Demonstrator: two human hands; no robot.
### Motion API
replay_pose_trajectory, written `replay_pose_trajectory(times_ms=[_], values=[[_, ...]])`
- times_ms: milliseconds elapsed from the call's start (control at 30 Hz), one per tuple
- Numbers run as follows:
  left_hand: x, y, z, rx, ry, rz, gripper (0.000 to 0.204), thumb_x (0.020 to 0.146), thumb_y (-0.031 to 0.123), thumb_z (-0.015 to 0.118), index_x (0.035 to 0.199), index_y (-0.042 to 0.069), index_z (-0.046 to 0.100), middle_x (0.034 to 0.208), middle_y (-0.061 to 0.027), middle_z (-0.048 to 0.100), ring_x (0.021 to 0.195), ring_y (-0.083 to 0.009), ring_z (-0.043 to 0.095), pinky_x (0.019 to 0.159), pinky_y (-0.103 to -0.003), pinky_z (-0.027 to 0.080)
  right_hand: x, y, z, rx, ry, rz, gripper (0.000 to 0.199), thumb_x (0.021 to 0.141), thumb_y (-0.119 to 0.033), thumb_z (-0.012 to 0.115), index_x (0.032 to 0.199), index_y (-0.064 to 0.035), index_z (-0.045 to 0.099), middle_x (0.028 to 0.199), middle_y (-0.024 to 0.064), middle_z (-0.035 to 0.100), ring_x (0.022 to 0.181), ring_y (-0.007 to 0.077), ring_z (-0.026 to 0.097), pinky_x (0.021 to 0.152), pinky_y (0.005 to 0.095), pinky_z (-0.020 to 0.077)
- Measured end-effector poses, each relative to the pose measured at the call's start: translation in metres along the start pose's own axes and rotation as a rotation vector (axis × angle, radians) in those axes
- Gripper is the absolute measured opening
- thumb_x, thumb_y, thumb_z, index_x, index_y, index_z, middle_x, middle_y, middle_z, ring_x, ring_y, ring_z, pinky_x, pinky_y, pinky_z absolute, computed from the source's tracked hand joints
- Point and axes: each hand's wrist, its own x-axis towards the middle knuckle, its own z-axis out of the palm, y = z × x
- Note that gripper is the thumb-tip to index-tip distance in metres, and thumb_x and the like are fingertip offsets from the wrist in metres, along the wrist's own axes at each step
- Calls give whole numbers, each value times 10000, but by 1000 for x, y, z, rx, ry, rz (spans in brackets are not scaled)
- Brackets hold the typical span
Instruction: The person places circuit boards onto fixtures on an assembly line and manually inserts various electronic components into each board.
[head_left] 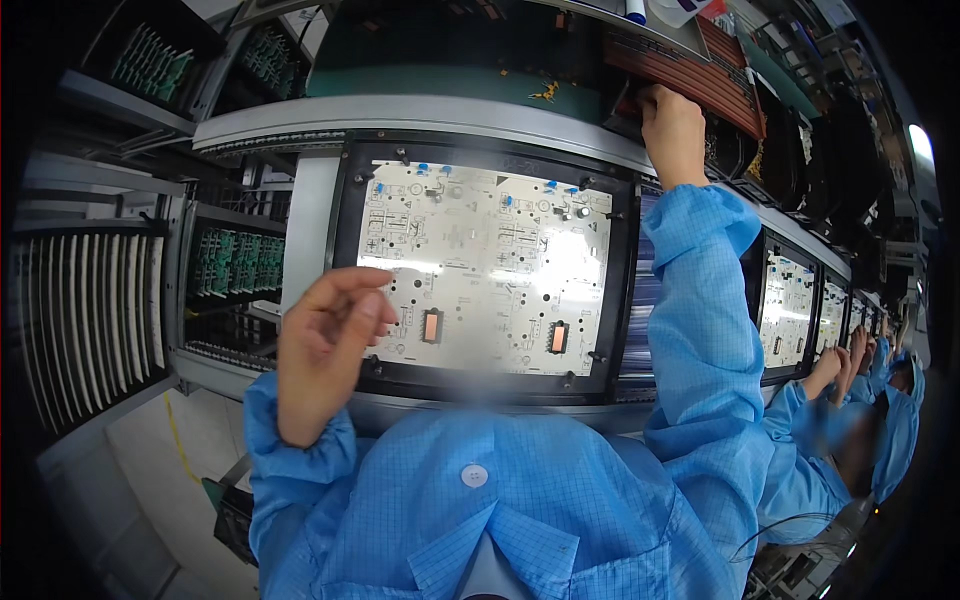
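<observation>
1. We see the white circuit board panel [468, 300] lying flat in a black frame [622, 290], directly in front of the person's chest
2. Our left hand [335, 345] hangs over the lower left side of that frame, loosely open, its fingers half curled and the thumb apart from them; the fingertips overlap the panel's left edge, though we cannot tell whether they touch it
3. Our right hand [674, 128] reaches past the frame to a reddish-brown ribbed bin [685, 80] at the upper right; its fingers bend down at the bin's near side, their tips hidden, so we cannot tell whether they grip anything
4. On the panel we find blue components [510, 201] near the far edge and two orange-topped parts [431, 326] nearer the body
5. Beyond the metal rail [470, 118], yellow pieces [545, 92] lie on a green surface [450, 85]
6. To our left, green circuit boards [237, 263] stand in a rack
7. Along the line to our right, a co-worker's hands [830, 368] are near another framed panel [787, 300]
</observation>
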Motion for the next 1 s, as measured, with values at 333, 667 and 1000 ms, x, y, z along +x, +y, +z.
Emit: replay_pose_trajectory(times_ms=[333,667,1000], values=[[11,-21,70,-908,-284,-380,321,1017,181,410,1193,-66,515,1180,-158,586,1133,-245,571,986,-372,472,-96,-91,-98,776,-195,-155,154,771,37,674,914,-16,684,867,117,690,760,232,667,699,298,519],[11,-39,101,-868,-407,-529,322,1021,240,433,1170,-31,522,1002,-98,587,922,-168,592,861,-299,499,-167,-105,-118,836,-288,-89,196,681,50,715,858,-31,698,880,88,660,821,270,610,715,349,501],[10,-43,89,-467,-649,-353,126,955,166,599,966,41,589,785,-10,579,705,-61,499,642,-196,408,-181,-93,-112,1370,-633,342,111,772,50,709,862,-14,721,898,70,676,836,155,628,752,276,506]])
